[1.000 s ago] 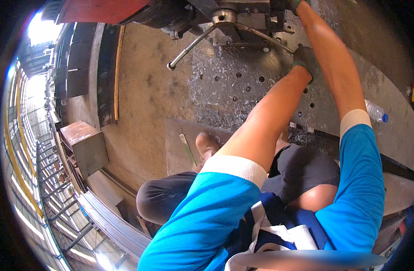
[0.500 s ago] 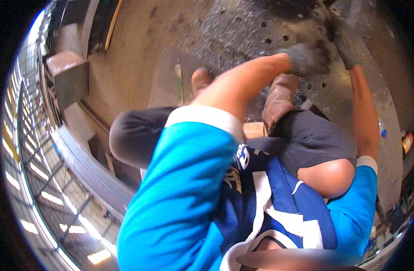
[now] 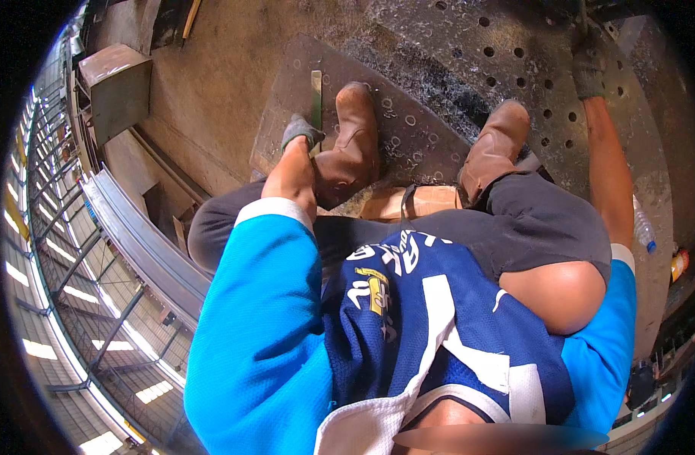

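My left hand (image 3: 300, 132), in a grey glove, is at the lower end of a narrow green flat strip (image 3: 316, 98). Its fingers curl against the strip, which lies on a dark steel plate (image 3: 287, 83) beside my left boot (image 3: 355, 121). Farther off at the upper right, my right hand (image 3: 589, 70), also gloved, is closed around a dark slim bar-like thing (image 3: 583, 19); shadow hides most of it. That hand is over a large steel surface with round holes (image 3: 529, 91). My right boot (image 3: 499, 140) rests near the edge of this surface.
Between my legs lies a wooden block (image 3: 431, 202) with a dark strap across it. A metal box (image 3: 120, 95) and long metal profiles (image 3: 146, 235) stand to the left. A plastic bottle with a blue cap (image 3: 643, 226) and an orange item (image 3: 678, 265) lie at the right.
My left hand has moved from beside the right hand back down-left to the green strip. My right hand still holds the dark bar and has shifted slightly. The view has shifted too.
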`<state>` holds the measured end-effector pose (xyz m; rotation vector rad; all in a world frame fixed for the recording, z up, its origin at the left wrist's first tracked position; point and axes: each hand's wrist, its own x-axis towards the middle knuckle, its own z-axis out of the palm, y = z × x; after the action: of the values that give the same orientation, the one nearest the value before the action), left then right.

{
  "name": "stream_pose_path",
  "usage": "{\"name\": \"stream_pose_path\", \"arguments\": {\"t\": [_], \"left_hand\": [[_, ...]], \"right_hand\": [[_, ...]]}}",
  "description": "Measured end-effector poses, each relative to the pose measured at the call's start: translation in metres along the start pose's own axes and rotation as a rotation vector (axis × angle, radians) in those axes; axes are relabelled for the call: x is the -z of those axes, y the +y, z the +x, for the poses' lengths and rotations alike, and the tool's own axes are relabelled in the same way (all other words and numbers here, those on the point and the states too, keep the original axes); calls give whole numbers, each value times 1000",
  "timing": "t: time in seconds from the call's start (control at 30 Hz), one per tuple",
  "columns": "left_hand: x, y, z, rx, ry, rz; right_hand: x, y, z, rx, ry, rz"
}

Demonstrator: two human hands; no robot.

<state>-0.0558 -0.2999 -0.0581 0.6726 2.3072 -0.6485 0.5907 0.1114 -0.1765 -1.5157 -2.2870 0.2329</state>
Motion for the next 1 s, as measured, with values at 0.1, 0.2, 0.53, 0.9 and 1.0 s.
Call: {"name": "stream_pose_path", "arguments": {"t": [0.1,0.2,0.53,0.9,1.0], "left_hand": [[-9,1,3,-28,78,-11],[-12,0,2,-63,77,0],[-13,4,-4,-112,53,-125],[12,21,-7,-31,248,-297],[52,69,-37,-164,168,-875]], "right_hand": [[-12,-3,-9,-56,-26,-17],[-12,-8,-25,-167,-59,-66],[-38,-65,-2,-135,174,101],[28,-116,19,-232,149,204],[-18,-110,22,-296,199,516]]}}
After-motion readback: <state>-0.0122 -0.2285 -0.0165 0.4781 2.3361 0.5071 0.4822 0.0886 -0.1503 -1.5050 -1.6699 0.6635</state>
